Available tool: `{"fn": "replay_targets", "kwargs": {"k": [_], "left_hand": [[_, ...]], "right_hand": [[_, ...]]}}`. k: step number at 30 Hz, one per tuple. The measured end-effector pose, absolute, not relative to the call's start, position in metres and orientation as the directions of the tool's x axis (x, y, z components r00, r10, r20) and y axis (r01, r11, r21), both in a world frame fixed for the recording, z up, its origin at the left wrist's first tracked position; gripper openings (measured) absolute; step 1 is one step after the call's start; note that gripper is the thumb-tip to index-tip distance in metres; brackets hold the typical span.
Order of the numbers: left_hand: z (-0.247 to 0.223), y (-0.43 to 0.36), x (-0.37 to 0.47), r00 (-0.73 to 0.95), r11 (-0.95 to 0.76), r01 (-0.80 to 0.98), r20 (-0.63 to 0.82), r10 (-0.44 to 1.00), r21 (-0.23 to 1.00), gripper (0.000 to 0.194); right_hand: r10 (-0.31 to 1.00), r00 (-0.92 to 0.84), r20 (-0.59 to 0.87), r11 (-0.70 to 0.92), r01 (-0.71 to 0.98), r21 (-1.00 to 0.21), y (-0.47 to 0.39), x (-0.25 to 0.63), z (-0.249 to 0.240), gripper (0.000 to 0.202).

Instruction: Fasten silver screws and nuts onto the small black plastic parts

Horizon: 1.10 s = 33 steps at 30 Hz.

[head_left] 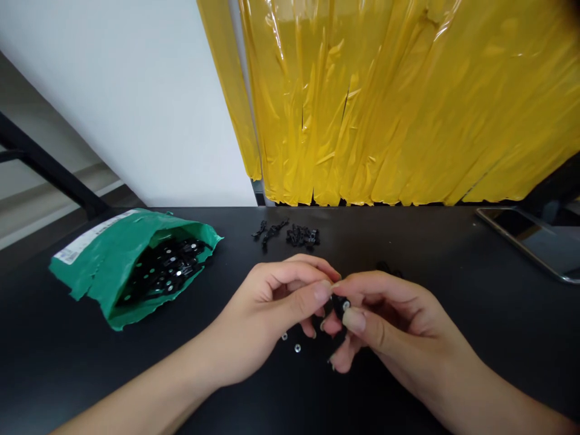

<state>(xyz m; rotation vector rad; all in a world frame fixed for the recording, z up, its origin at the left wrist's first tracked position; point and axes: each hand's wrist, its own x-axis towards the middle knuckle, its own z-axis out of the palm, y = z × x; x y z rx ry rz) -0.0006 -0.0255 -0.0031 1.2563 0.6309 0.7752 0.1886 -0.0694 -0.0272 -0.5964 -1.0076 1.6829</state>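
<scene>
Between the thumb and fingers of my right hand (pixel 399 320) is a small black part (pixel 341 304) with a round silver spot at its end. My left hand (pixel 285 302) is closed in a pinch right beside that part, its fingertips meeting those of my right hand; whatever it grips is hidden. Below my left fingers, a small silver ring (pixel 298 348) lies on the black table (pixel 254 399), and a second silver ring (pixel 284 336) is partly covered by the hand.
At the left lies a torn-open green bag (pixel 97 266) full of black pieces with silver spots (pixel 170 263). Two small heaps of black pieces (pixel 302 236) sit beyond my hands. A phone-like flat device (pixel 534 241) rests at the right. Yellow plastic sheeting (pixel 385 109) hangs behind the table.
</scene>
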Motion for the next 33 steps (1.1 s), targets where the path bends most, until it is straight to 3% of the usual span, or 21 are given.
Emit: {"fn": "replay_targets", "kwargs": {"k": [11, 19, 26, 33], "left_hand": [[-0.010, -0.028, 0.007, 0.615, 0.279, -0.278, -0.053, 0.787, 0.919, 0.016], [-0.013, -0.028, 0.004, 0.632, 0.413, -0.326, -0.129, 0.764, 0.850, 0.008], [-0.007, -0.026, 0.004, 0.530, 0.075, -0.155, 0.018, 0.848, 0.985, 0.031], [-0.005, -0.030, 0.001, 0.570, 0.103, -0.141, -0.004, 0.822, 0.985, 0.021]], "right_hand": [[0.944, -0.321, 0.073, -0.096, -0.482, -0.871, -0.072, 0.189, -0.024, 0.009], [0.923, -0.378, 0.074, -0.161, -0.554, -0.817, -0.071, 0.188, -0.022, 0.008], [0.928, -0.363, 0.083, -0.150, -0.568, -0.809, -0.070, 0.188, -0.027, 0.007], [0.916, -0.386, 0.110, -0.141, -0.566, -0.812, -0.070, 0.189, -0.025, 0.007]]}}
